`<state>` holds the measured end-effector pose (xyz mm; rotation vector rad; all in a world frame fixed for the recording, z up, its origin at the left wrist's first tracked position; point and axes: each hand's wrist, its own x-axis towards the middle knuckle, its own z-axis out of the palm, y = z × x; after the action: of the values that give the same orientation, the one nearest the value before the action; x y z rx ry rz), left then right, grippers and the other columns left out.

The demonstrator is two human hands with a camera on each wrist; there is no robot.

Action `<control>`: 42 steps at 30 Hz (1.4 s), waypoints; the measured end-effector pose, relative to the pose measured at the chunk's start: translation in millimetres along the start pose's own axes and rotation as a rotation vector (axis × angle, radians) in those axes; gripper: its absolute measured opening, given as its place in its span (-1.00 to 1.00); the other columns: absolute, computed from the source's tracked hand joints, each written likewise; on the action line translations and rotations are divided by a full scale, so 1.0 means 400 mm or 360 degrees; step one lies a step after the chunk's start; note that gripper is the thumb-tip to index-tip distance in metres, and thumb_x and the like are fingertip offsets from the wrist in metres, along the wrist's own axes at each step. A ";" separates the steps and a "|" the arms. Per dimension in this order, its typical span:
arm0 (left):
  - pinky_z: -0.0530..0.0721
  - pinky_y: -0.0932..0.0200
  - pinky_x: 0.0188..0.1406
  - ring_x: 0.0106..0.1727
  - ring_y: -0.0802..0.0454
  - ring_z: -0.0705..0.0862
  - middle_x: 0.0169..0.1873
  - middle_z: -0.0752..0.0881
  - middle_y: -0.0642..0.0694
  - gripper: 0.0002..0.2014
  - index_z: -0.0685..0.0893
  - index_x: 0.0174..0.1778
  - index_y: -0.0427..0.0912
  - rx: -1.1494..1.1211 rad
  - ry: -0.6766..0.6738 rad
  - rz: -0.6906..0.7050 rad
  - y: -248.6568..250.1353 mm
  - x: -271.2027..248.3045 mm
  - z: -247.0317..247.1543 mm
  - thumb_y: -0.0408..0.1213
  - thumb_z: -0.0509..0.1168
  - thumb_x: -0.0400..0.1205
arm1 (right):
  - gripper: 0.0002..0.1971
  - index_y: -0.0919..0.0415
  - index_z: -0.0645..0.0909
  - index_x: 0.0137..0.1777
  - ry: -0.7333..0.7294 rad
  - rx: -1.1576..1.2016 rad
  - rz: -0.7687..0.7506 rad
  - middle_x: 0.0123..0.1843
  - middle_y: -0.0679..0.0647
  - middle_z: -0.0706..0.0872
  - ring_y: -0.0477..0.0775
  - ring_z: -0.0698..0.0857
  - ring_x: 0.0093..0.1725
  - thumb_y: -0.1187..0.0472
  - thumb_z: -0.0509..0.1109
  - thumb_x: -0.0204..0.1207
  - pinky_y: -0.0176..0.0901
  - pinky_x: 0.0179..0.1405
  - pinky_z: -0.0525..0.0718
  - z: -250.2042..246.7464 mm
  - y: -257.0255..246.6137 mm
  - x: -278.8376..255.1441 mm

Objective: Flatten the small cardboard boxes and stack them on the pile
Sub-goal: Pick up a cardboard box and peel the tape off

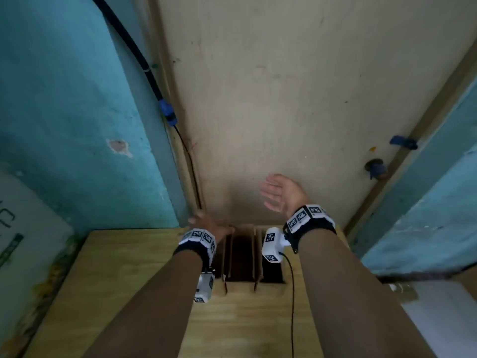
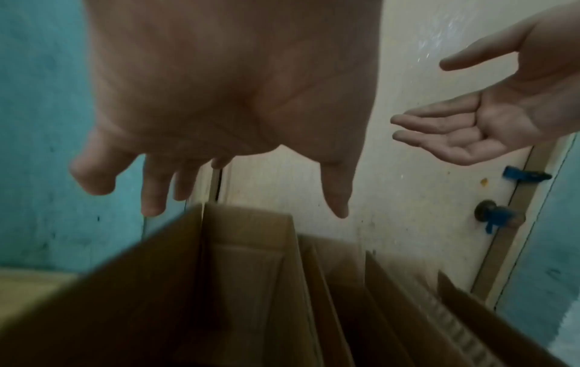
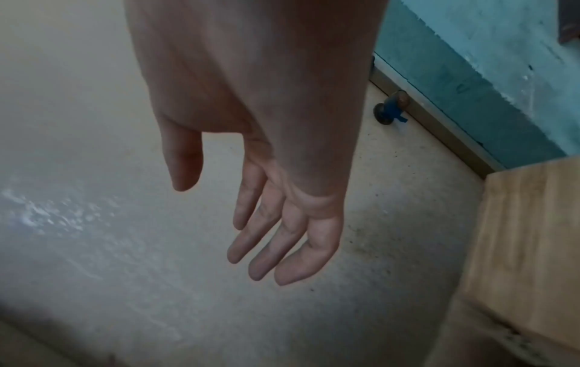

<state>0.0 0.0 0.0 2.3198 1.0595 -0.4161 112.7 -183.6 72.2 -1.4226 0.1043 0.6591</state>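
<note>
An open brown cardboard box (image 1: 242, 257) stands on the far edge of the wooden table (image 1: 124, 280), with upright flaps (image 2: 386, 285) inside; how many boxes stand there I cannot tell. My left hand (image 1: 204, 221) hovers at the box's far left corner. Its fingers (image 2: 153, 196) are spread over the box rim (image 2: 244, 216) and hold nothing. My right hand (image 1: 280, 193) is raised above and behind the box, palm turned left, fingers (image 3: 260, 238) straight and empty. The right hand (image 2: 489, 124) also shows open in the left wrist view. No pile of flattened boxes is in view.
A cream door (image 1: 284, 99) with a dark knob (image 1: 375, 167) and a blue latch (image 1: 402, 142) rises behind the table. Blue-green walls (image 1: 64, 99) flank it. A black cable (image 1: 154, 81) runs down the left door frame. A white printed carton (image 1: 25, 228) sits at the left.
</note>
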 end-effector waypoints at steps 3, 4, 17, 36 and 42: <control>0.26 -0.46 0.56 0.65 -0.49 0.17 0.67 0.06 -0.44 0.24 -0.17 0.75 -0.11 0.0107 0.0032 -0.0133 -0.010 0.027 0.049 0.39 0.40 0.36 | -0.66 0.17 0.65 0.38 0.0042 0.0031 0.0083 0.31 0.11 0.82 0.13 0.77 0.27 0.01 0.25 0.76 0.15 0.33 0.65 -0.026 0.017 0.023; 0.24 -0.49 0.55 0.63 -0.49 0.21 0.65 0.11 -0.43 0.13 -0.14 0.74 -0.03 0.0153 0.0092 -0.0126 -0.013 0.024 0.056 0.39 0.32 0.43 | -0.65 0.18 0.65 0.37 0.0050 0.0052 0.0103 0.30 0.11 0.82 0.15 0.77 0.29 0.01 0.23 0.78 0.17 0.36 0.64 -0.039 0.028 0.028; 0.59 -0.43 0.28 0.53 -0.48 0.33 0.68 -0.06 -0.33 0.25 -0.32 0.64 0.42 0.0390 0.0099 -0.0086 -0.076 0.035 0.068 0.03 0.59 0.36 | -0.58 0.31 0.62 0.44 0.0018 0.0238 0.0284 0.26 0.28 0.83 0.28 0.81 0.24 0.04 0.24 0.76 0.16 0.13 0.72 -0.050 0.095 0.073; 0.69 -0.30 0.22 0.32 -0.31 0.61 0.36 0.51 -0.20 0.28 -0.02 0.62 0.31 -0.0530 0.0385 0.0159 -0.362 0.023 -0.118 -0.06 0.71 0.11 | -0.60 0.31 0.64 0.41 -0.0103 0.0213 0.0283 0.22 0.28 0.83 0.28 0.80 0.20 0.06 0.23 0.77 0.22 0.27 0.70 0.107 0.139 0.011; 0.71 -0.21 0.25 0.31 -0.13 0.63 0.42 0.52 -0.07 0.30 0.05 0.62 0.31 -0.0470 0.0353 0.0419 -0.444 0.000 -0.147 -0.02 0.73 0.04 | -0.62 0.30 0.65 0.41 -0.0091 0.0207 0.0269 0.29 0.29 0.80 0.28 0.77 0.26 0.07 0.22 0.77 0.24 0.34 0.67 0.125 0.165 -0.024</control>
<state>-132.9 130.6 -15.7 2.2283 0.8321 0.0970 57.4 -140.1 27.5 -1.2781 0.2207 0.8173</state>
